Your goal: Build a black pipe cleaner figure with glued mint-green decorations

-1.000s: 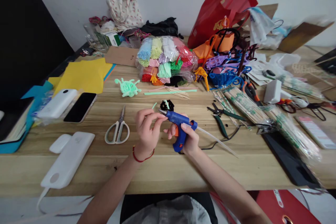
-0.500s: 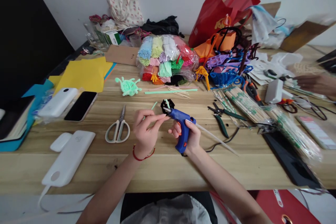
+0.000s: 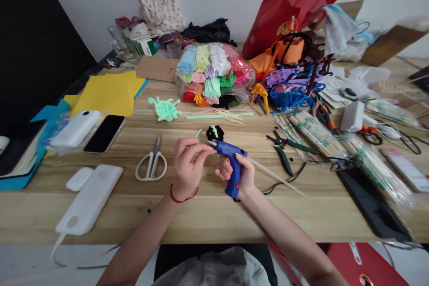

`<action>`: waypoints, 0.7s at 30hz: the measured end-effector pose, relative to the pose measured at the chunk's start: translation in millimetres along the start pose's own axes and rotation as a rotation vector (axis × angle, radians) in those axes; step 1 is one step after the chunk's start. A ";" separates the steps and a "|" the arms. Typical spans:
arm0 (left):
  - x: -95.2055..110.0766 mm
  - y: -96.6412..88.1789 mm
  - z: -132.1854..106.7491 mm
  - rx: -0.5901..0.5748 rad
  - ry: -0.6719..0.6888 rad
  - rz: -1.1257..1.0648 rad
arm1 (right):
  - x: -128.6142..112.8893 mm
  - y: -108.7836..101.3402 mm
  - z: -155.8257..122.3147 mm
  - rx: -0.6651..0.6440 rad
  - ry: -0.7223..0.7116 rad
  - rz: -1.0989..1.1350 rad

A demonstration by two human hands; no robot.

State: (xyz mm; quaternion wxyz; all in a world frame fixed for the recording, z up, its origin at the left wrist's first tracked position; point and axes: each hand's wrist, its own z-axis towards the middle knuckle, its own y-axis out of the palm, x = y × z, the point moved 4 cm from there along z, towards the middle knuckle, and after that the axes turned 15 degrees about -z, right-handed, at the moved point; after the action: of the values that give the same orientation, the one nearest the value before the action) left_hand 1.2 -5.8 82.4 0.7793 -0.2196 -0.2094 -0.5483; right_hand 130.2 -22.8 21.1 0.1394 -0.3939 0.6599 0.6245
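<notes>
My right hand (image 3: 246, 170) is wrapped round the handle of a blue hot glue gun (image 3: 233, 165), with a long glue stick (image 3: 276, 176) poking out of its rear. The nozzle points to the left. At that nozzle, my left hand (image 3: 189, 163) has its thumb and fingertips pinched together; whatever they hold is too small to make out. Just beyond the nozzle lies a black openwork piece (image 3: 219, 133) with a light green strip on it. A short green pipe cleaner piece (image 3: 198, 132) rests beside it. Farther back sits a mint green pipe cleaner shape (image 3: 165, 109).
White-handled scissors (image 3: 151, 163) lie left of my left hand. Wire cutters (image 3: 283, 147) and bundles of wooden sticks (image 3: 313, 129) are on the right. Behind stands a bag of coloured pipe cleaners (image 3: 214, 76). A phone (image 3: 104, 134) and power bank (image 3: 90, 201) lie left.
Both hands stay at almost the same place, left fingertips still at the nozzle. Another person's hand at the far right has gone out of view. The camera view has shifted slightly.
</notes>
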 end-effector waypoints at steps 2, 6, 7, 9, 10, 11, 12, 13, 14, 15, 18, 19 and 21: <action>0.5 1.0 -1.0 -0.013 -0.010 -0.001 | 0.3 -0.1 0.1 -0.013 0.011 0.020; 0.1 2.4 -5.4 -0.019 -0.027 -0.014 | 1.1 1.6 -0.8 -0.064 0.043 0.067; -0.2 2.7 -6.5 -0.021 -0.033 -0.020 | 1.4 2.0 -1.1 -0.078 0.052 0.075; -0.7 3.2 -8.3 -0.028 -0.043 -0.037 | 2.2 2.1 -1.7 -0.098 0.066 0.087; -0.7 3.4 -9.0 -0.033 -0.045 -0.047 | 2.6 1.8 -1.8 -0.104 0.070 0.092; -0.4 3.4 -9.4 -0.035 -0.042 -0.055 | 3.0 1.5 -1.9 -0.111 0.071 0.096; 0.1 3.4 -9.7 -0.037 -0.036 -0.059 | 3.4 1.1 -1.8 -0.118 0.072 0.099; 0.7 3.3 -9.8 -0.038 -0.026 -0.060 | 3.8 0.9 -1.7 -0.126 0.073 0.100; 1.4 3.1 -9.8 -0.039 -0.015 -0.058 | 4.3 0.8 -1.5 -0.134 0.074 0.101; 2.0 3.1 -9.6 -0.039 -0.004 -0.056 | 4.7 0.8 -1.3 -0.141 0.076 0.103; 3.4 2.8 -9.0 -0.037 0.018 -0.041 | 5.9 1.3 -1.2 -0.153 0.082 0.112; 3.7 2.6 -8.8 -0.035 0.024 -0.033 | 6.2 1.6 -1.2 -0.152 0.084 0.117; 4.8 2.3 -8.6 -0.036 0.044 -0.017 | 6.5 2.1 -1.6 -0.146 0.089 0.128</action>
State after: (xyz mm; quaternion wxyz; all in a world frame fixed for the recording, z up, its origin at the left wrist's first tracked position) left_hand 5.6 -13.7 77.8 0.7751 -0.2197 -0.1843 -0.5630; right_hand 125.0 -26.8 18.5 0.0406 -0.3873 0.6419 0.6606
